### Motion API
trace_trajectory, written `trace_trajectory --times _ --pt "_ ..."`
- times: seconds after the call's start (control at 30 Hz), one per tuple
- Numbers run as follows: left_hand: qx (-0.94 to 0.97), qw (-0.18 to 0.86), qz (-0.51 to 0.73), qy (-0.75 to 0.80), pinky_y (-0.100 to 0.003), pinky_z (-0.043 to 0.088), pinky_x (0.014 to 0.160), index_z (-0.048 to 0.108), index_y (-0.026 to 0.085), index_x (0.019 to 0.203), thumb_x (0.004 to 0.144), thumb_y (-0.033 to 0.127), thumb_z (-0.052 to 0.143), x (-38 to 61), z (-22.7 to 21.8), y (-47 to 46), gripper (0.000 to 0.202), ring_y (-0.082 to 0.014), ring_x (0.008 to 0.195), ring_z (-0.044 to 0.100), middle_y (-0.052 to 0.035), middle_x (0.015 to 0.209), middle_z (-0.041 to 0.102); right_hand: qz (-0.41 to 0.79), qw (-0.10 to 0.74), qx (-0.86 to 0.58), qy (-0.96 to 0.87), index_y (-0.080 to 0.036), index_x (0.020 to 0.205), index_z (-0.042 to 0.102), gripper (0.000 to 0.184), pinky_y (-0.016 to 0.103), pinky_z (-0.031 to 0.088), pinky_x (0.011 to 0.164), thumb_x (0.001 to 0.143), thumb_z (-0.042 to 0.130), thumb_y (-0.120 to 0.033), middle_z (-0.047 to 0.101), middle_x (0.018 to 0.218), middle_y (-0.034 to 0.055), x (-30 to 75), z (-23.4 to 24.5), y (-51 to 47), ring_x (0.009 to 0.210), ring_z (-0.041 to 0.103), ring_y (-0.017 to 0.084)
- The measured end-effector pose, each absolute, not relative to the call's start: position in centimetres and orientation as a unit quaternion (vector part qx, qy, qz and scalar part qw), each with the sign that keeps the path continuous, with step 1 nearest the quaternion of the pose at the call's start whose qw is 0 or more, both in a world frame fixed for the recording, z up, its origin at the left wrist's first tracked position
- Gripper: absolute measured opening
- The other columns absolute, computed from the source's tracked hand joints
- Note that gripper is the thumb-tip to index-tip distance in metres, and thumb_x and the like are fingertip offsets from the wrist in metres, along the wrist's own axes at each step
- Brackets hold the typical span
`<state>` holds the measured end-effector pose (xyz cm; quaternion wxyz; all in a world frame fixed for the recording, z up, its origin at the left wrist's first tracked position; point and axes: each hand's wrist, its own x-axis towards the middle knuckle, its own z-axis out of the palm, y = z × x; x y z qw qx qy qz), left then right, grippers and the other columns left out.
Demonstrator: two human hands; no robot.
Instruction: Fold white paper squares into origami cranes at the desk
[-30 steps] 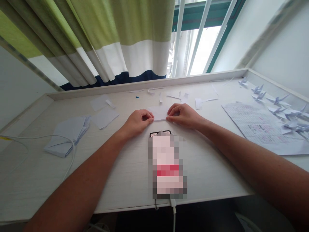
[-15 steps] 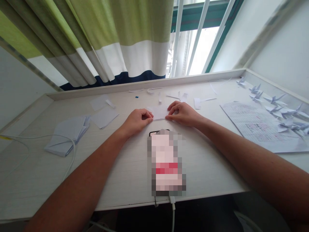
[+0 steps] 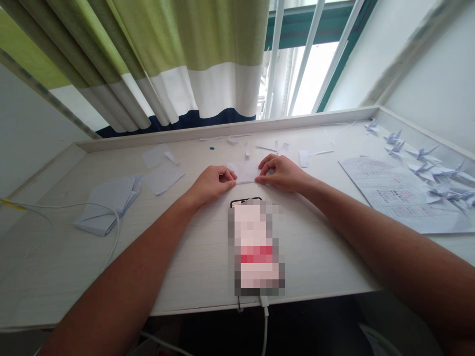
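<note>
A small sheet of white paper [image 3: 245, 172] lies on the desk between my two hands. My left hand [image 3: 214, 183] pinches its near left corner between thumb and fingers. At the near right corner, my right hand [image 3: 279, 173] does the same, thumb low and fingers curled over the side. The near edge of the paper runs straight between the fingertips and looks folded. Directly below sits a phone [image 3: 256, 247] with a blurred screen, apart from both hands.
Folded paper cranes [image 3: 419, 151] and a written sheet [image 3: 393, 198] lie at the right. A stack of folded paper [image 3: 107, 205], loose sheets [image 3: 163, 178] and a white cable [image 3: 74, 203] are at the left. Paper scraps [image 3: 304, 158] lie behind my hands. A raised rim [image 3: 185, 133] borders the desk.
Both hands keep their hold on the paper's near corners with barely any movement. The whole view has shifted slightly.
</note>
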<state>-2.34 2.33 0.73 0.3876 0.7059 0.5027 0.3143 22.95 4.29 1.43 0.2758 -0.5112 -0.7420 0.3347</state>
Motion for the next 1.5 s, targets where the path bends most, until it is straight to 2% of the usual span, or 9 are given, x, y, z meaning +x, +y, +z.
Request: trace_trajectory --times 0.13,0.23,0.33,0.9,1.0,1.1,1.27,1.43,1.5 --pt "0.704 0.389 0.319 0.502 -0.042 0.054 0.094 0.073 0.018 0.071 0.072 0.027 0.076 -2.2 0.8 2.2 0.01 -0.026 0.098 0.072 -0.0116 0.106 0.079 0.338 0.284 -0.5 -0.745 -0.02 0.064 0.073 0.019 0.048 0.054 0.094 0.071 0.087 -0.031 0.07 0.113 0.0108 23.1 1.2 4.3 0.092 0.066 0.026" --pt "0.693 0.384 0.332 0.511 -0.041 0.055 0.093 0.076 0.018 0.079 0.071 0.024 0.078 -2.0 0.8 2.2 0.011 -0.0254 0.095 0.073 -0.0096 0.102 0.08 0.329 0.29 -0.493 -0.751 -0.021 0.076 0.078 0.014 0.047 0.054 0.092 0.071 0.086 -0.031 0.069 0.11 0.0102 23.2 0.9 4.4 0.095 0.066 0.027" --pt "0.688 0.379 0.336 0.519 -0.041 0.055 0.093 0.078 0.019 0.086 0.069 0.022 0.08 -2.0 0.8 2.3 0.018 -0.0256 0.095 0.072 -0.0085 0.099 0.08 0.315 0.29 -0.497 -0.754 -0.021 0.084 0.079 0.02 0.046 0.055 0.087 0.07 0.087 -0.033 0.069 0.107 0.0098 23.3 0.8 4.6 0.089 0.065 0.026" --pt "0.681 0.442 0.338 0.475 -0.049 0.044 0.117 0.081 0.02 0.094 0.081 0.021 0.065 -3.5 0.6 2.7 0.02 -0.0261 0.115 0.072 -0.0077 0.112 0.081 0.326 0.283 -0.493 -0.755 -0.021 0.085 0.077 0.018 0.045 0.056 0.09 0.073 0.082 -0.032 0.072 0.107 0.0092 23.6 1.0 4.4 0.096 0.068 0.028" --pt "0.693 0.417 0.342 0.478 -0.05 0.044 0.117 0.081 0.02 0.095 0.08 0.018 0.06 -3.5 0.7 2.5 0.026 -0.0261 0.114 0.071 -0.0072 0.111 0.081 0.321 0.286 -0.484 -0.762 -0.021 0.085 0.077 0.016 0.046 0.055 0.095 0.074 0.082 -0.032 0.072 0.109 0.0091 23.7 1.0 4.3 0.1 0.069 0.029" --pt "0.733 0.382 0.325 0.46 -0.047 0.048 0.113 0.078 0.02 0.106 0.077 0.016 0.061 -3.5 0.8 2.0 0.034 -0.026 0.115 0.07 -0.0079 0.117 0.079 0.309 0.294 -0.465 -0.776 -0.022 0.083 0.078 0.011 0.045 0.053 0.101 0.077 0.08 -0.032 0.072 0.111 0.0084 23.8 0.9 4.2 0.105 0.069 0.029" --pt "0.787 0.299 0.29 0.455 -0.044 0.052 0.106 0.076 0.023 0.111 0.085 0.033 0.072 -3.5 0.6 1.8 0.029 -0.0263 0.112 0.07 -0.0079 0.119 0.078 0.315 0.314 -0.46 -0.768 -0.023 0.082 0.078 0.008 0.046 0.052 0.104 0.08 0.077 -0.03 0.074 0.11 0.0081 23.9 0.5 4.1 0.106 0.07 0.028" --pt "0.81 0.224 0.323 0.436 -0.04 0.054 0.101 0.078 0.023 0.107 0.097 0.038 0.06 -3.4 0.4 2.4 0.025 -0.0249 0.106 0.073 -0.0076 0.113 0.08 0.293 0.336 -0.419 -0.791 -0.025 0.105 0.078 0.028 0.05 0.053 0.104 0.08 0.083 -0.036 0.071 0.12 0.0089 24.0 0.7 3.5 0.114 0.067 0.029" --pt "0.8 0.198 0.364 0.435 -0.038 0.053 0.101 0.077 0.024 0.111 0.099 0.04 0.059 -3.2 0.6 2.2 0.027 -0.024 0.107 0.073 -0.0066 0.115 0.08 0.259 0.357 -0.389 -0.809 -0.026 0.107 0.077 0.026 0.05 0.053 0.104 0.083 0.08 -0.035 0.072 0.119 0.0082 23.8 1.0 3.2 0.113 0.067 0.029"
